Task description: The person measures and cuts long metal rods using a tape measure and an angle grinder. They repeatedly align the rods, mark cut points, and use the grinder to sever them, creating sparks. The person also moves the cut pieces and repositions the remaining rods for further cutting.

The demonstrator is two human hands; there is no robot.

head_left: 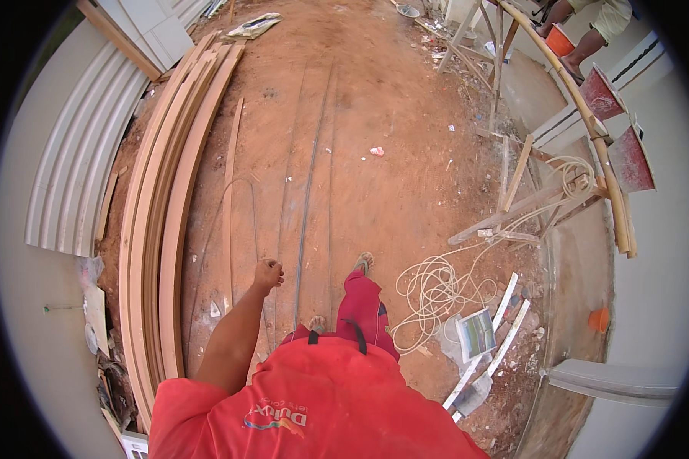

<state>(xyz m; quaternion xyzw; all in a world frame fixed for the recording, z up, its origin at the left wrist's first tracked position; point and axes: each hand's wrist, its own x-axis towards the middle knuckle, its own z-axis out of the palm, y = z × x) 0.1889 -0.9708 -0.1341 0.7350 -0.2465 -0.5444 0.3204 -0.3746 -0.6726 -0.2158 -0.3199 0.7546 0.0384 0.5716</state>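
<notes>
My left hand (269, 275) is ahead of my body, above the reddish dirt, with its fingers curled in. A thin bent wire (237, 182) arches over the ground and runs down to where the hand is. I cannot tell whether the fingers grip it or it passes beneath them. Just right of the hand, long thin metal rods (308, 191) lie lengthwise on the dirt. A narrow wooden strip (230, 176) lies to their left. My right hand and forearm are out of sight.
Long planks (184, 176) are stacked on the left by corrugated sheets (84, 153). At right are a coiled pale hose (436, 287), white strips (497, 348), and wooden trestles under a bamboo pole (589, 126) with red buckets (633, 159). Another person's legs (589, 50) show at upper right.
</notes>
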